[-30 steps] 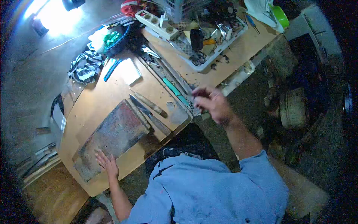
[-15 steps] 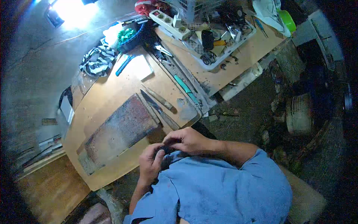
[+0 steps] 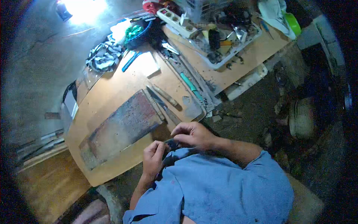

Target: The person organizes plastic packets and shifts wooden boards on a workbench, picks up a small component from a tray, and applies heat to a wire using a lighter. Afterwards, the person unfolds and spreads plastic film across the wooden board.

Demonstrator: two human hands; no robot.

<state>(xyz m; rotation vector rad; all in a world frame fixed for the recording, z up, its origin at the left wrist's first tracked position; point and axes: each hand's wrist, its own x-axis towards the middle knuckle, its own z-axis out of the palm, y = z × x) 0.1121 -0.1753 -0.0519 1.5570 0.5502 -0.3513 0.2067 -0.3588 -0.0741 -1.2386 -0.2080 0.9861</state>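
Hands meet over a small dark piece at a crowded workbench

A person in a blue shirt [image 3: 231, 183] works a small dark item [image 3: 171, 143], too blurred to identify, just off the near edge of a wooden table [image 3: 108, 99]. The left hand [image 3: 153, 156] is closed, its thumb and curled fingers pinching the item's left side. The right hand [image 3: 194, 135] is bent over the other side, thumb and fingers drawn close; whether it grips the item, one cannot tell.

Beyond the hands, to the left, a worn, stained slab [image 3: 121, 127] lies flat on the tabletop. Just past its right end are 2 slim tools: a knife [image 3: 158, 100] with a dark blade, and a wooden-handled tool [image 3: 166, 96] beside it. Farther right, a green tool [image 3: 191, 86] lies along the strip by the table's right edge.

At the far side are a white pad [image 3: 148, 64], a blue tool [image 3: 131, 62] and a black-and-white striped bundle [image 3: 103, 56]. On a surface to the far right, a power strip [image 3: 177, 22] sits by a cluttered white tray [image 3: 220, 66]. A bright lamp [image 3: 85, 10] glares from the far left.
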